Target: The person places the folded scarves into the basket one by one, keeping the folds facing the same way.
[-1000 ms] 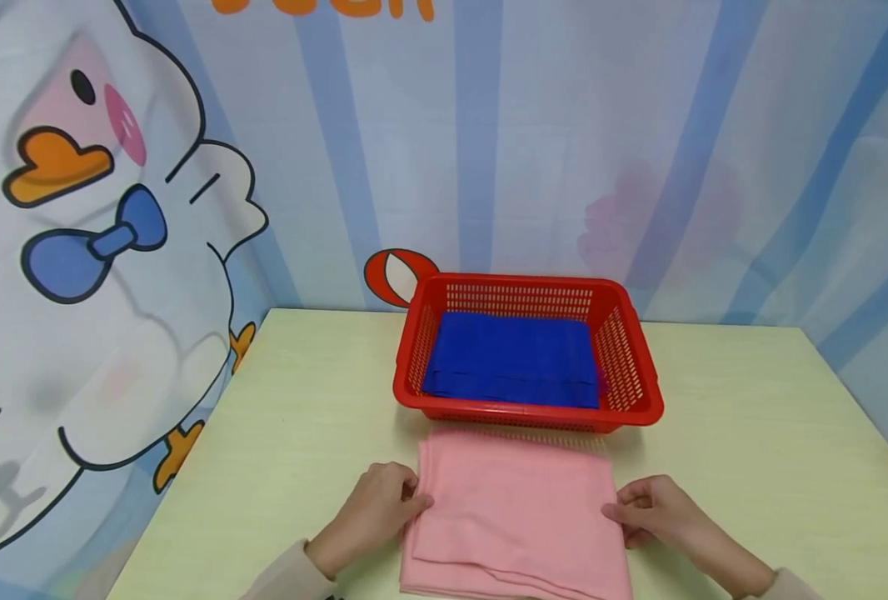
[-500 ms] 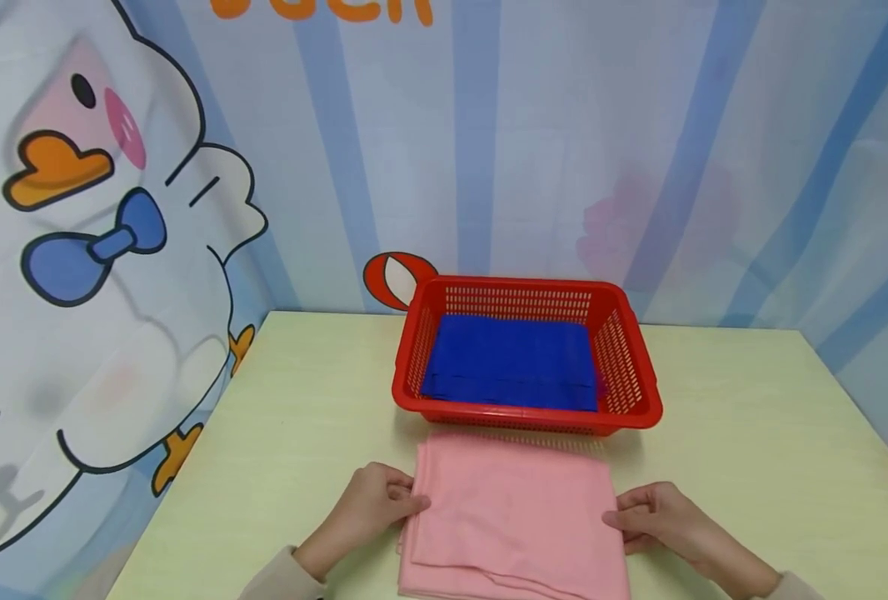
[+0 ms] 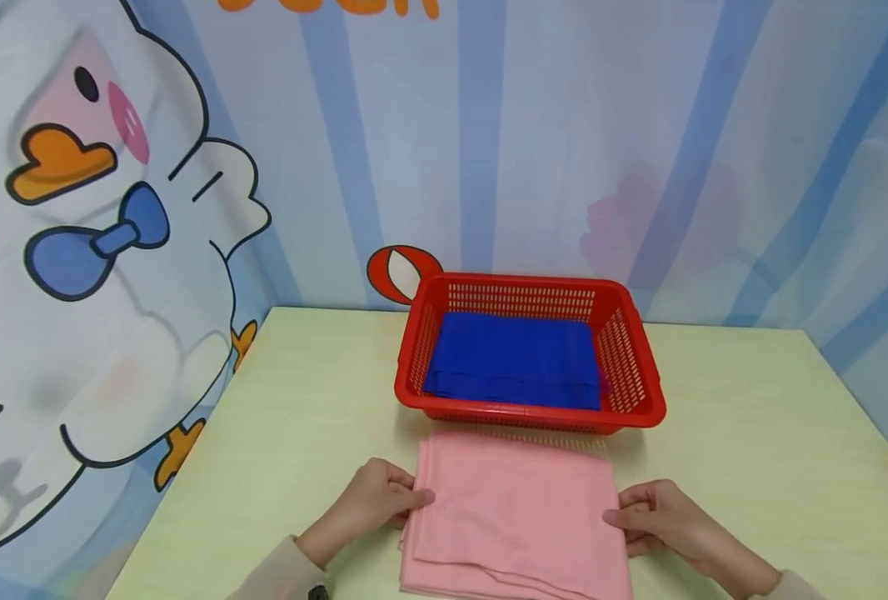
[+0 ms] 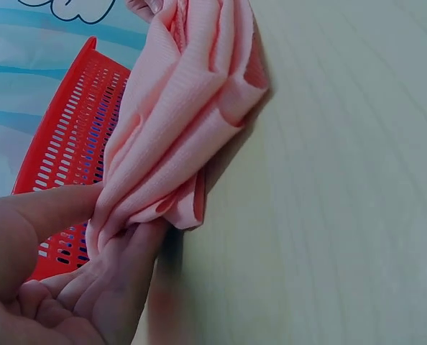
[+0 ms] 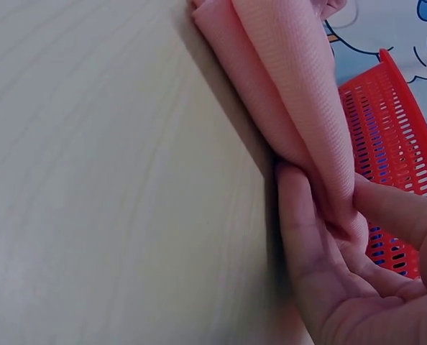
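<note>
Pinching the folded pink cloth (image 3: 515,517) at both side edges, my left hand (image 3: 372,504) and right hand (image 3: 657,518) clamp its layers near the red basket (image 3: 642,400).

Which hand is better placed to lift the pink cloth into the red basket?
Neither alone. The left hand and right hand each pinch one side edge of the pink cloth, about equally far from the red basket.

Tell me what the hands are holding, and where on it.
The folded pink cloth: left hand pinches its left edge, right hand its right edge.
</note>
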`<state>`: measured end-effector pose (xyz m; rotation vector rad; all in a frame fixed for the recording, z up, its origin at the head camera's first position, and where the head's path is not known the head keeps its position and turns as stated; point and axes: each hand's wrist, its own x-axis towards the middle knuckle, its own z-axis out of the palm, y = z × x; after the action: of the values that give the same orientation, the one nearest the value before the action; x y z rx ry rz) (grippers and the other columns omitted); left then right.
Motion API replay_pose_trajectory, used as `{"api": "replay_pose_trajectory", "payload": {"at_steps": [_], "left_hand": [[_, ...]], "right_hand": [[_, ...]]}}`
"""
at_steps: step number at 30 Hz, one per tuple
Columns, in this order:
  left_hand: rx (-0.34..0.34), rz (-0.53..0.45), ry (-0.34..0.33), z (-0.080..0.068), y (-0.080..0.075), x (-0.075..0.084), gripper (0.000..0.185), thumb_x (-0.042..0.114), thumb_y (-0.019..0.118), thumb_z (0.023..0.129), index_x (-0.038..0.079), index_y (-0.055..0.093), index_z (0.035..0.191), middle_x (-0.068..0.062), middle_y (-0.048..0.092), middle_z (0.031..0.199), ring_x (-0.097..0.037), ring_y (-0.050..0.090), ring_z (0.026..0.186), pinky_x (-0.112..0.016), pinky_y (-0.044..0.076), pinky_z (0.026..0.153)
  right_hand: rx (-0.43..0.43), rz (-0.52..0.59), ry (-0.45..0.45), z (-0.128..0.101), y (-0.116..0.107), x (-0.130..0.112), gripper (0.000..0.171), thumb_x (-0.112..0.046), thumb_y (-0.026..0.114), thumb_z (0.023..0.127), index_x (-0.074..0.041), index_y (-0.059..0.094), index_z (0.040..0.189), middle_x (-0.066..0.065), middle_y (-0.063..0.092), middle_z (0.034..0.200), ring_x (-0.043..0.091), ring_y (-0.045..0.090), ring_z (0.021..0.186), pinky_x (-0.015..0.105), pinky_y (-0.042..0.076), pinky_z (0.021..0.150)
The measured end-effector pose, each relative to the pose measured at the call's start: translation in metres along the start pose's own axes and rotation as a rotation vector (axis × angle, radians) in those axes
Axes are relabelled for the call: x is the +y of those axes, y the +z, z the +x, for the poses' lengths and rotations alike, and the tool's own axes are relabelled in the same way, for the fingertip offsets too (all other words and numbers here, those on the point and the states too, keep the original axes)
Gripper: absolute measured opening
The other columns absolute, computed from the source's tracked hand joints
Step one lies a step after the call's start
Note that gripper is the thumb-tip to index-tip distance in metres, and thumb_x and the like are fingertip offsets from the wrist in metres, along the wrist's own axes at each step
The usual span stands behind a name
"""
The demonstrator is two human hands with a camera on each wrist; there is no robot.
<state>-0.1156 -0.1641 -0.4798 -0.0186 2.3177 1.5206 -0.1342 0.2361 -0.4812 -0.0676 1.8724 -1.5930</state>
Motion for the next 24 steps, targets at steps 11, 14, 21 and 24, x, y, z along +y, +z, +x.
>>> {"api": "replay_pose_trajectory", "payload": {"at_steps": [11,14,21,24], "left_hand": [[-0.033,-0.046,-0.023,0.0041,0.0010,0.0024,0.018,0.014,0.077,0.088,-0.004,0.075,0.088,-0.009,0.071,0.069,-0.012,0.067,0.056,-0.027,0.057,0.053],[-0.035,-0.050,-0.023,0.0049,0.0015,0.0021,0.017,0.012,0.076,0.089,-0.005,0.075,0.088,-0.009,0.071,0.068,-0.010,0.065,0.055,-0.026,0.056,0.052],[-0.045,-0.105,-0.031,0.0040,0.0029,0.0021,0.015,0.007,0.073,0.090,-0.008,0.071,0.091,-0.012,0.071,0.072,-0.012,0.066,0.058,-0.029,0.057,0.054],[-0.051,-0.124,-0.030,0.0040,0.0027,0.0017,0.015,0.006,0.072,0.090,-0.009,0.070,0.093,-0.013,0.071,0.073,-0.012,0.066,0.059,-0.029,0.057,0.054]], "right_hand": [[-0.026,0.051,-0.011,0.0004,-0.0010,0.0004,0.021,-0.008,0.066,0.096,0.010,0.065,0.106,0.010,0.074,0.086,0.017,0.071,0.076,0.036,0.060,0.068],[-0.047,0.082,-0.015,0.0007,-0.0005,-0.0005,0.020,-0.010,0.068,0.095,0.008,0.065,0.104,0.010,0.074,0.087,0.018,0.072,0.078,0.036,0.060,0.069],[-0.061,0.127,-0.014,0.0011,0.0000,0.0019,0.016,-0.006,0.065,0.097,0.007,0.064,0.105,0.008,0.073,0.087,0.017,0.071,0.079,0.037,0.060,0.070],[-0.062,0.139,-0.020,0.0013,0.0005,0.0023,0.016,-0.005,0.064,0.097,0.008,0.063,0.106,0.008,0.073,0.087,0.017,0.071,0.079,0.037,0.060,0.070]]}}
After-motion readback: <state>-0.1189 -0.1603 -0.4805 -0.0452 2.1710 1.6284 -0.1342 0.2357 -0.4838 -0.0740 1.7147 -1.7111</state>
